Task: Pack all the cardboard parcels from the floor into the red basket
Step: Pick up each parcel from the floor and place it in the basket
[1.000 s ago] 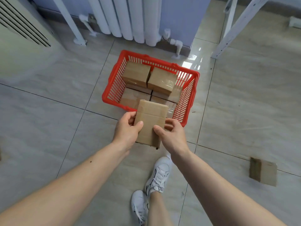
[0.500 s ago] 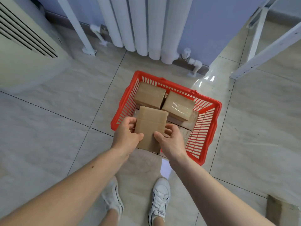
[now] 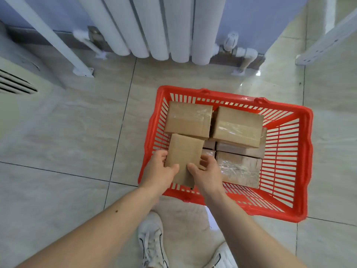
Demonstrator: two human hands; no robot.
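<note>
Parcel [image 3: 183, 155] seemingly over red basket [image 3: 305, 151]

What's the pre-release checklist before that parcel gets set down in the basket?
1. Grip: left hand and right hand both on the held parcel: ok.
2. Parcel inside the red basket rim: ok.
3. Near-left landing spot free: cannot tell, hidden under the parcel.
4. Two top parcels sitting steady: ok.
5. Fingers clear of the near wall: cannot tell.
</note>
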